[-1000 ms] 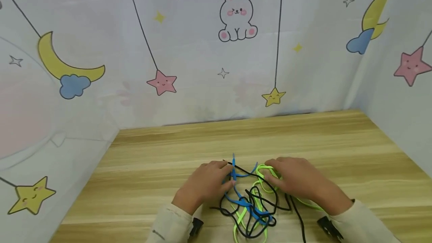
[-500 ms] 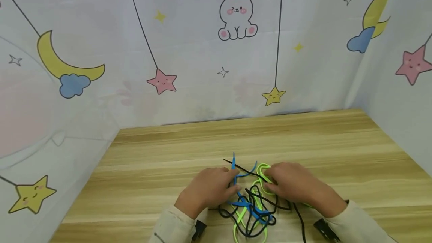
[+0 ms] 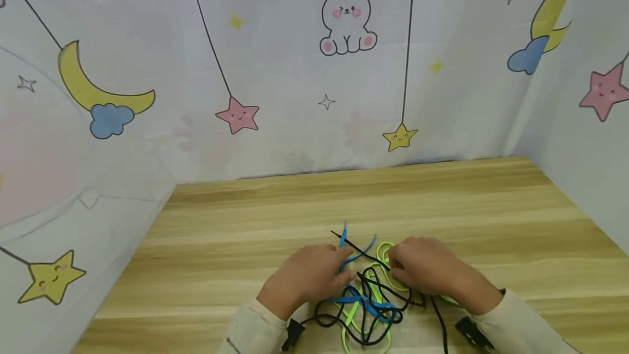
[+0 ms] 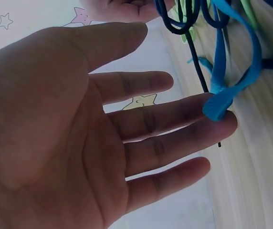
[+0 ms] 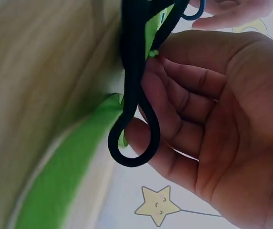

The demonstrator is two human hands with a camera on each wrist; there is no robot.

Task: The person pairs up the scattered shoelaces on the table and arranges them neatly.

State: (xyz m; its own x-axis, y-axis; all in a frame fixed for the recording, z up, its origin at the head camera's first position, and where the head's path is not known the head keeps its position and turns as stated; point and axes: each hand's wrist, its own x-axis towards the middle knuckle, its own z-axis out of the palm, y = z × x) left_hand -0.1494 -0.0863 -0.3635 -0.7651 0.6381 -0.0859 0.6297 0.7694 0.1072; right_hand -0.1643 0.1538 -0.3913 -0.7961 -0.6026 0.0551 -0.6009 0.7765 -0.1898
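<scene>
In the head view a tangle of laces lies between both hands: a blue shoelace (image 3: 371, 306), a black cord (image 3: 339, 318) and a neon green shoelace (image 3: 350, 318). My left hand (image 3: 314, 275) is at the tangle's left; its fingers are extended in the left wrist view, the blue shoelace (image 4: 217, 106) lying against the middle fingertips. On the right, my right hand (image 3: 425, 264) has its fingers curled and pinches the green shoelace (image 5: 153, 53) near the thumb tip. A loop of black cord (image 5: 134, 162) hangs in front of those fingers, partly hiding them.
A wood-grain tabletop (image 3: 275, 209) stretches behind and around the laces. White cloth (image 3: 290, 70) printed with stars, moons and rabbits walls off the back and sides. A dark wrist-worn device (image 3: 293, 335) sits at the left cuff, close to a strand of black cord.
The left hand has shifted right and slightly nearer. The right hand has moved nearer and its fingers have curled in at the green loop. The black cord's upper end has shifted slightly right.
</scene>
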